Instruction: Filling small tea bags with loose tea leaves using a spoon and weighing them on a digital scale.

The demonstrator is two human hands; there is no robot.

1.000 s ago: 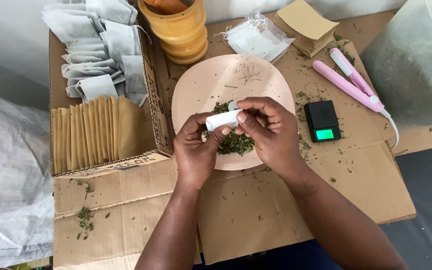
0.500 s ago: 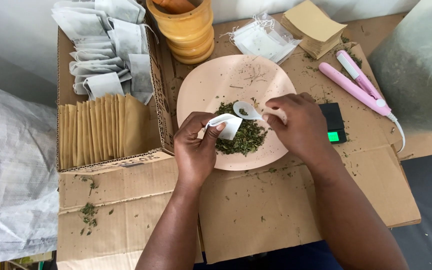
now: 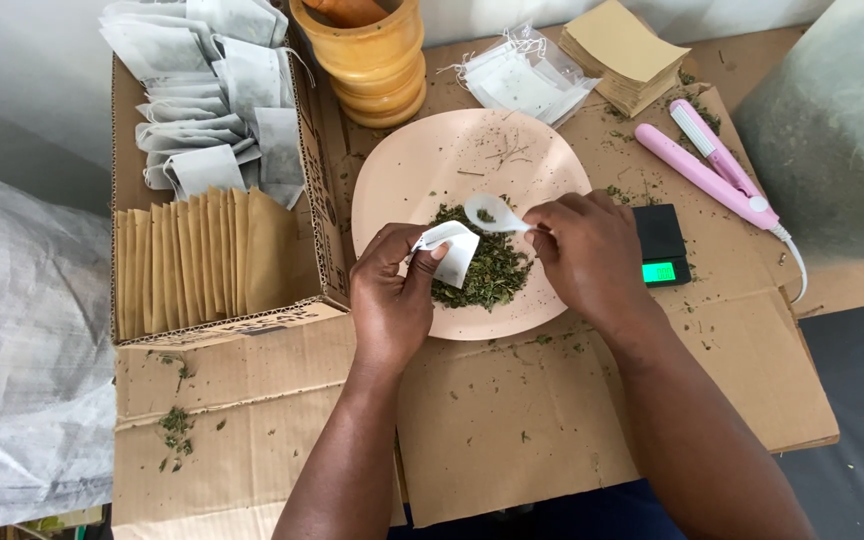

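Our left hand pinches a small white paper filter bag; right hand grips a white plastic spoon above dried green leaves, frame centre.

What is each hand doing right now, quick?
Left hand: fingers shut on a small white paper tea bag.
Right hand: fingers shut on a small white plastic spoon.

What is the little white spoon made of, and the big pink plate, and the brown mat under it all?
The spoon looks like smooth white plastic, thin and slightly glossy. The plate seems matte pink plastic or melamine; I cannot tell which. The mat is flattened brown cardboard, with fold creases and raw edges.
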